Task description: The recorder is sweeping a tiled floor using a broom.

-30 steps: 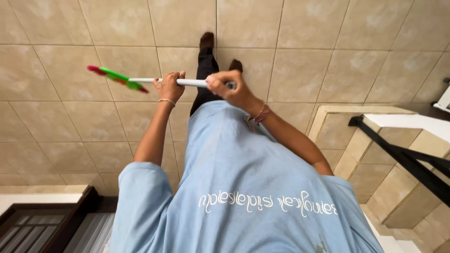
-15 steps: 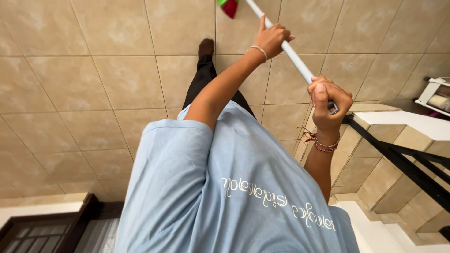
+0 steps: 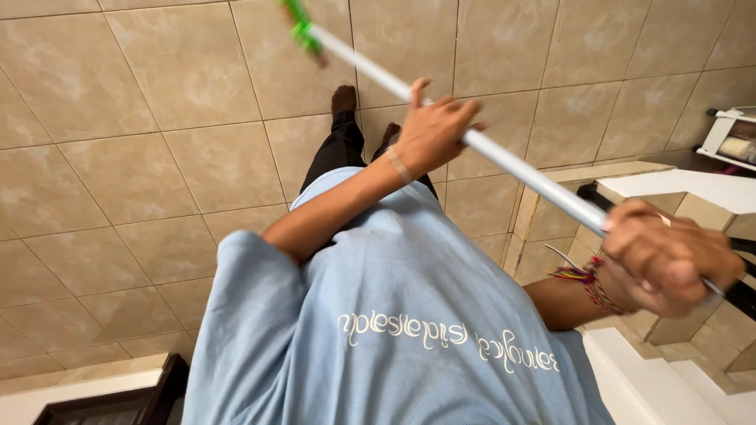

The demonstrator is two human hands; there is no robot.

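Broom handle point(image 3: 512, 164): long, white, slanted, green fitting at top.

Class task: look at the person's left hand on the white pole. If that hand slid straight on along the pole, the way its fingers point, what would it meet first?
The left hand would probably meet the green fitting at the white pole's far end first; the pole between looks bare. Depth is unclear.

The broom head point(image 3: 298, 22) is cut off at the top edge (only green shows), and the right hand point(image 3: 669, 256) is blurred.
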